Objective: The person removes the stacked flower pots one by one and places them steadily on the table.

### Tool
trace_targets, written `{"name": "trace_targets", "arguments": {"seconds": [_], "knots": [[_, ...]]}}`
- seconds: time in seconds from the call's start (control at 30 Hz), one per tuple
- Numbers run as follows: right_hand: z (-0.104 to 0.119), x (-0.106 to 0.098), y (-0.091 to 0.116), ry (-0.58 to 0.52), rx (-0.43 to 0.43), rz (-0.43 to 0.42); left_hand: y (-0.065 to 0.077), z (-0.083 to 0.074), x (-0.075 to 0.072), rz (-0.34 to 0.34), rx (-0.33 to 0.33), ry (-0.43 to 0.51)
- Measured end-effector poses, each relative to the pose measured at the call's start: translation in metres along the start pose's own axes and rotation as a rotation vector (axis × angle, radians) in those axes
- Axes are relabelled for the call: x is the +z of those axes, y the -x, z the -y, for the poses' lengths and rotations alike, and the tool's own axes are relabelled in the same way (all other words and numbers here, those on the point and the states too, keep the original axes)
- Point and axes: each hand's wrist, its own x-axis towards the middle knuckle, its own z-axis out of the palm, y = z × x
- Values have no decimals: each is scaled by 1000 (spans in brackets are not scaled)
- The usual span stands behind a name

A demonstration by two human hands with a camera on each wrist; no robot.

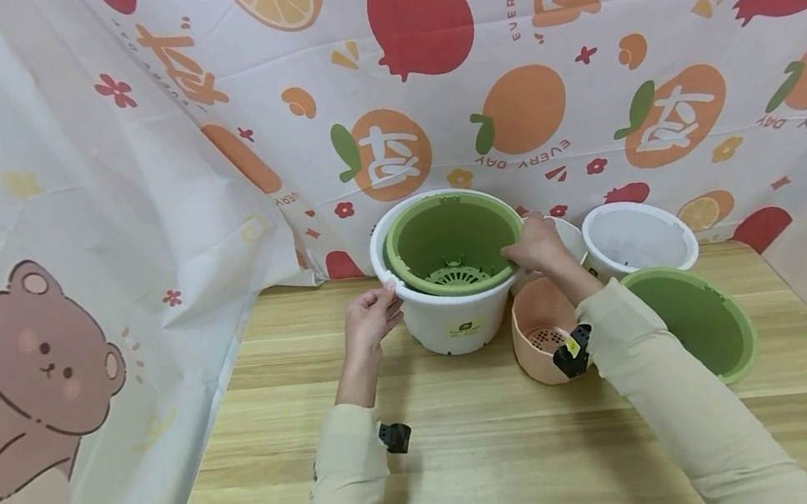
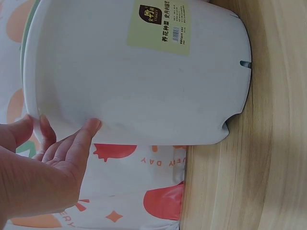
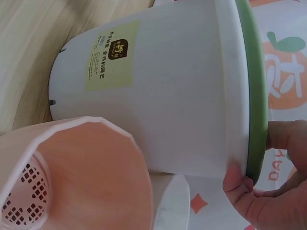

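A green plastic pot (image 1: 439,235) with a slotted bottom sits nested inside a large white plastic pot (image 1: 428,325). The white pot stands on the table and bears a yellow label (image 2: 160,26). At its left side, my left hand (image 1: 370,321) pinches the white rim, with fingertips against the outer wall in the left wrist view. Across from it, my right hand (image 1: 542,247) grips the green pot's rim (image 3: 257,96), its thumb lying at the edge of the white rim. The green rim rises slightly above the white one.
Under my right forearm stands a peach-coloured pot (image 3: 100,167) with a perforated bottom. Behind it is a smaller white pot (image 1: 564,239). Farther right are another white pot (image 1: 636,240) and a tilted green pot (image 1: 696,325). A fruit-patterned cloth (image 1: 421,23) hangs behind the wooden table (image 1: 475,462).
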Motion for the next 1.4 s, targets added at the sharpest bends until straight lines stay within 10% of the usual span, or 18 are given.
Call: {"name": "trace_targets", "arguments": {"seconds": [1.4], "knots": [[-5, -7, 0, -48, -60, 42, 1, 0, 1, -3, 3, 0]]}}
